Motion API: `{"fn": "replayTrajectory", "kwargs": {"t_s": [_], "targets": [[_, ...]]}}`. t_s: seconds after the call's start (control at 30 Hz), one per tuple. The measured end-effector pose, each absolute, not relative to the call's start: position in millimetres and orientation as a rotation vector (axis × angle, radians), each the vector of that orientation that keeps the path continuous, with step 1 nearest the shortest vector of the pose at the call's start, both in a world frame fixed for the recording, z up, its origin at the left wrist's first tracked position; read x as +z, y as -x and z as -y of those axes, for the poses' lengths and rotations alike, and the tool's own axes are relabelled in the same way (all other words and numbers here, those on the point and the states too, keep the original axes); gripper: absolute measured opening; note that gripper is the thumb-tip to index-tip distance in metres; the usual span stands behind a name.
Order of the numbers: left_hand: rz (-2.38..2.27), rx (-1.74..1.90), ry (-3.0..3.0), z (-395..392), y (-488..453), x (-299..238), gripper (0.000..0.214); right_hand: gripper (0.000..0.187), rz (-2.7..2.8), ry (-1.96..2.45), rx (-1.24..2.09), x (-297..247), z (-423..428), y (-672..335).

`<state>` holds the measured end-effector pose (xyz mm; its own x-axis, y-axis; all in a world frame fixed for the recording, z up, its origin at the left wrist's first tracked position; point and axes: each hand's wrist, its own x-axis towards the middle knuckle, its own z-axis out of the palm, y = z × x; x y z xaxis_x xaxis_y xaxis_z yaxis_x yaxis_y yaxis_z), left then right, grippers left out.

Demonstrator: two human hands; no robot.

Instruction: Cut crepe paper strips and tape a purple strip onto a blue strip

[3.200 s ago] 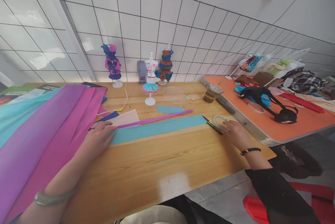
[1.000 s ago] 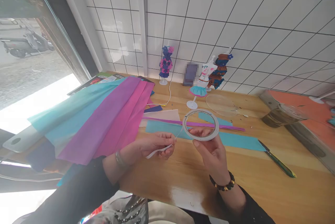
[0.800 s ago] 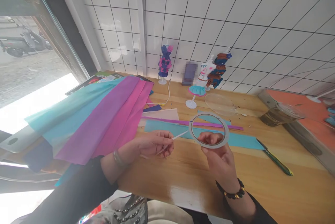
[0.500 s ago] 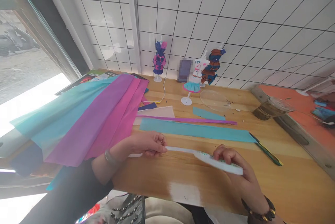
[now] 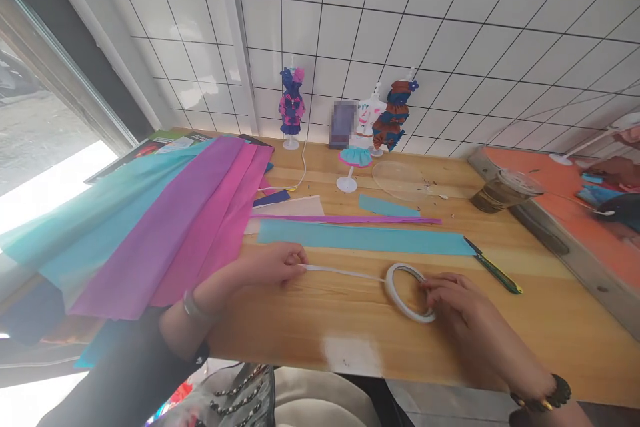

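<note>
My left hand (image 5: 283, 263) pinches the loose end of a narrow white tape strip (image 5: 345, 272). The strip runs level to a thin roll of white tape (image 5: 395, 292), tilted above the tabletop. Fingers of my right hand (image 5: 453, 294) grip the right side of that roll. Just beyond the strip lies a long light-blue fabric or paper strip (image 5: 365, 238), flat on the wooden table (image 5: 320, 320). A utility knife (image 5: 500, 274) with a yellow and green handle touches the blue strip's right end.
Blue, purple and pink sheets (image 5: 200, 214) spread over the table's left side. Behind the blue strip lie a thin purple strip (image 5: 350, 219) and a smaller blue piece (image 5: 390, 206). Small dressed mannequins (image 5: 291, 107) stand by the tiled wall. A lidded cup (image 5: 500, 194) is at right.
My right hand has turned the tape roll from nearly edge-on to showing its open ring. The strip between my hands looks longer. The whole view has shifted slightly.
</note>
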<state>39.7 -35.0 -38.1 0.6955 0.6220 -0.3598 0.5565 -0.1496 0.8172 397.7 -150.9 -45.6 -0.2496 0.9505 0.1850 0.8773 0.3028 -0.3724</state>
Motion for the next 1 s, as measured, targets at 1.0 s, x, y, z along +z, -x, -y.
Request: {"fn": "replayTrajectory", "kwargs": {"t_s": [1.0], "targets": [[-1.175, 0.614, -1.886, 31.6, -26.8, -34.4, 0.050, 0.022, 2.396, 1.398, -0.100, -45.9, 84.6, -239.6]]}}
